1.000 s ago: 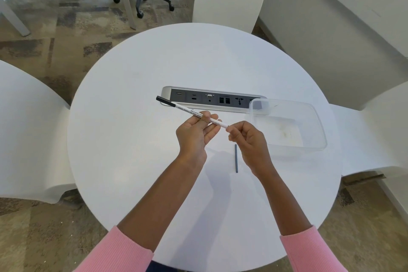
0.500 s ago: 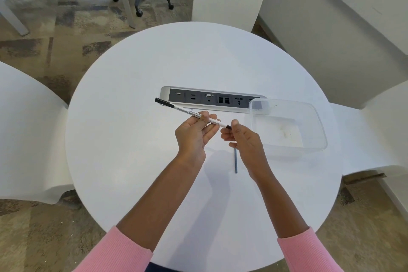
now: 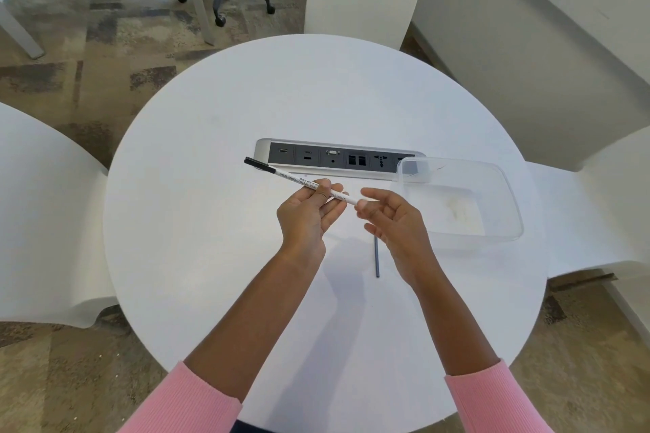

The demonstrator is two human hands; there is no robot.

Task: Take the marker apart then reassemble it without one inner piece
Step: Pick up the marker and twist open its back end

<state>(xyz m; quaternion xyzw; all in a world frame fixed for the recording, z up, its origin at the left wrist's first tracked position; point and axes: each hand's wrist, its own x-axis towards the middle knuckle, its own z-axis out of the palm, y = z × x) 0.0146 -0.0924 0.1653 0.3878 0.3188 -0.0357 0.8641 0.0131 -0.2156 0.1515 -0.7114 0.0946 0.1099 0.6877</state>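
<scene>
Above the middle of the round white bench (image 3: 218, 257), the right hand (image 3: 394, 221) has opened since half a second ago: then its fingertips were pinched at the near end of the marker (image 3: 302, 183), now its fingers (image 3: 373, 192) are spread and loosely curled, palm turned leftward, with only the thumb tip at or just beside the marker's white end; whether it touches cannot be told. The left hand (image 3: 307, 214) is unchanged in grip, closed on the marker barrel between thumb and fingertips.

Count: one marker, white with printed lettering and a black cap; one thin dark inner rod (image 3: 376, 257); one clear plastic container (image 3: 460, 200); one socket strip (image 3: 337, 158) set into the bench; three white chairs around it.

The marker runs from the left fingers up and to the left, its black cap reaching the near edge of the socket strip, and its other end points at the right hand. The inner rod lies flat on the bench just below the right hand, partly hidden by it, apart from both sets of fingers. The container sits to the right of the right fingers, its far left corner overlapping the end of the socket strip.
</scene>
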